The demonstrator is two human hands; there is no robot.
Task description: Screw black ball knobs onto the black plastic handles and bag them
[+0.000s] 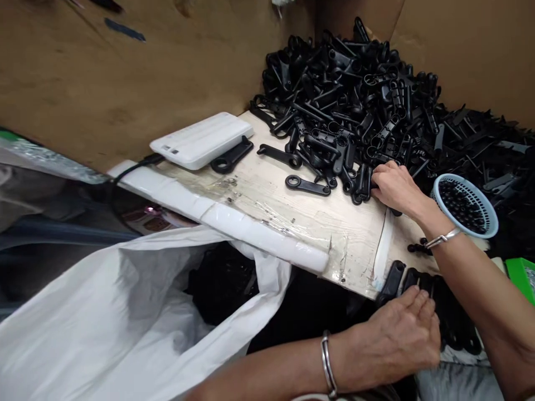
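My right hand (395,186) is at the near edge of a heap of black plastic crank handles (334,100). Its fingers are closed around a black crank handle (368,184), with the fingertips partly hidden. Below it, my left hand (397,334) is curled with the fingers pressed together. It lies over a row of black handles (453,317) at the table's near edge; whatever is under its fingers is hidden. One black handle (392,281) leans just beyond the left fingertips.
A blue basket (491,214) of small black knobs stands by my right forearm, with loose knobs (419,247) nearby. A white power bank (203,139) with a cable lies left. White foam (225,220) edges the table; an open white sack (146,289) hangs below. Cardboard walls (125,83) enclose the back.
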